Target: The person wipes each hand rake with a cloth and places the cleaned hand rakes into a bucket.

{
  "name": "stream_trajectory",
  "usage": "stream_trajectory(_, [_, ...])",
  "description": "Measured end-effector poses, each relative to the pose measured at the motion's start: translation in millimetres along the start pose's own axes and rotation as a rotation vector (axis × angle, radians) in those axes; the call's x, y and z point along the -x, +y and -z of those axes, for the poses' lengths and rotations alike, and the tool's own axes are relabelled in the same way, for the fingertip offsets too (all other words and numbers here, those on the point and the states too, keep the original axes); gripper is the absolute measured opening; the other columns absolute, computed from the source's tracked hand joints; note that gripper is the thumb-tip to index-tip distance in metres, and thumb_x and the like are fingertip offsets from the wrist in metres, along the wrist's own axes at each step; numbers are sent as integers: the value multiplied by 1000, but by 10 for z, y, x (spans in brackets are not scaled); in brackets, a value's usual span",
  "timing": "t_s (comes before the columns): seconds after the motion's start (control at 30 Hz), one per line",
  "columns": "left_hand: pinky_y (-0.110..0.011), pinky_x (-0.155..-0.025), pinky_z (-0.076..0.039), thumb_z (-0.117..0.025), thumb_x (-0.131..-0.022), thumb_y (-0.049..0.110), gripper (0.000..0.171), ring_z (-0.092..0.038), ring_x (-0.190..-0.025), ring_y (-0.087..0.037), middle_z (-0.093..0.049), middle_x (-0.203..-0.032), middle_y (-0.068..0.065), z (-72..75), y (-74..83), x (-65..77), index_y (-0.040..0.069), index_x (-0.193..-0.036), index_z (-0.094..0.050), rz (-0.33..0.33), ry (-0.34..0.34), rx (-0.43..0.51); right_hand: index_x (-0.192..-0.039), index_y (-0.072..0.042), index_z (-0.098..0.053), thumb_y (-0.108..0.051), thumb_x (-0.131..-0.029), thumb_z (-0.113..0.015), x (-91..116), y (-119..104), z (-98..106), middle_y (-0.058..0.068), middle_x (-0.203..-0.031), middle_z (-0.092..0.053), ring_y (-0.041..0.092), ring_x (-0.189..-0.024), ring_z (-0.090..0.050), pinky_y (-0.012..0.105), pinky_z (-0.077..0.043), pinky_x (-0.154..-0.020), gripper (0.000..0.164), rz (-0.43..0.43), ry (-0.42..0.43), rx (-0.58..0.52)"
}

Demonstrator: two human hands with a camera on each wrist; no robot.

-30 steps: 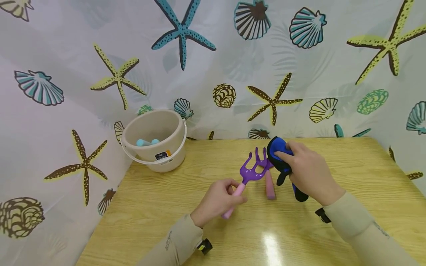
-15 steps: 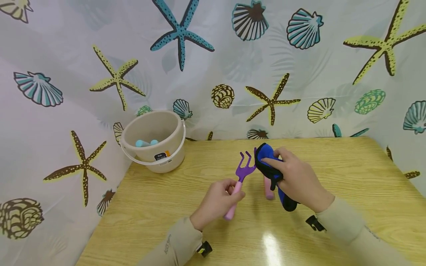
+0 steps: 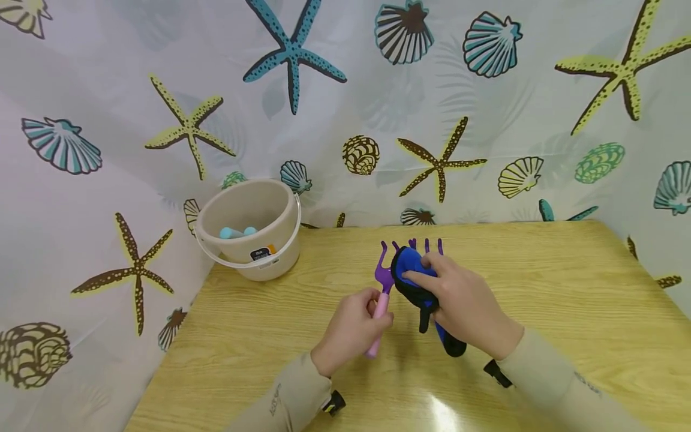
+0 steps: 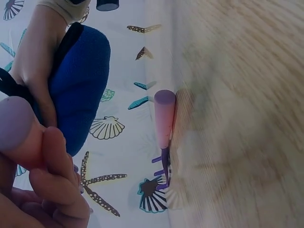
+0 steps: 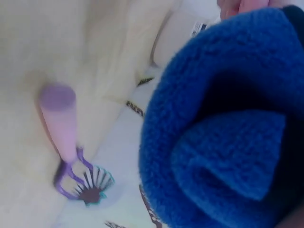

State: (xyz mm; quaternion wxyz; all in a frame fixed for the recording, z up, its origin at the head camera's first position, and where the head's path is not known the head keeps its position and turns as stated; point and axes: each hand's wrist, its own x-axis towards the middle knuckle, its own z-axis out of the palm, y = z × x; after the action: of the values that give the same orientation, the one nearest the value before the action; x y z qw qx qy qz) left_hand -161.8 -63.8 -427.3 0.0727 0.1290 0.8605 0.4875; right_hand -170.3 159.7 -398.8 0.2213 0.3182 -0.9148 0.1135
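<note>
My left hand [image 3: 353,321] grips a small garden hand rake by its pink handle [image 3: 380,309], its purple tines [image 3: 383,270] pointing away from me. In my right hand [image 3: 466,303] is a blue cloth [image 3: 410,270] with black edging, folded over and overlapping the right side of the held rake's head. Its loose end hangs below the hand. The fleecy cloth [image 5: 199,114] fills much of the right wrist view. A second hand rake [image 4: 164,118] lies on the table behind the cloth, mostly hidden in the head view except for its tine tips [image 3: 433,245].
A beige bucket [image 3: 283,258] with a white handle stands at the back left of the wooden table [image 3: 259,336]. Light blue rounded ends [image 3: 232,233] show inside it. A curtain [image 3: 324,132] printed with shells and starfish hangs behind and beside the table.
My right hand has moved left with the cloth, across to the rake in my left hand. That rake has turned more upright and now points straighter away.
</note>
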Motion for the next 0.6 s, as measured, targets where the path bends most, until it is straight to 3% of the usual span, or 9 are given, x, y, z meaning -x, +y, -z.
stream_trajectory(0.13, [-26,-47,-52,-70,-85,16,27,-60,-52,-9,-62,-74,0,-16,29,-2,5,-109,-65,15,16,-50,-122,-15,-72,1,-59,-87,-120,11,31,14,-114,-60,27,-93,-63,38,-59,-62,66,-25,-33,62])
stream_trajectory(0.37, [-26,-44,-52,-69,-85,12,24,-59,-44,-12,-64,-78,-1,-9,53,19,4,-107,-62,35,-6,-90,-119,-11,-74,5,-67,-76,-257,65,-2,13,-103,-58,27,-88,-60,40,-59,-60,54,-105,-27,88])
stream_trajectory(0.6, [-29,-39,-49,-68,-89,12,18,-57,-38,-13,-62,-71,-1,-4,52,30,5,-104,-60,44,-37,-94,-120,-11,-74,-4,-62,-88,-216,6,-54,20,-123,-62,32,-99,-67,41,-61,-67,60,-9,-102,118])
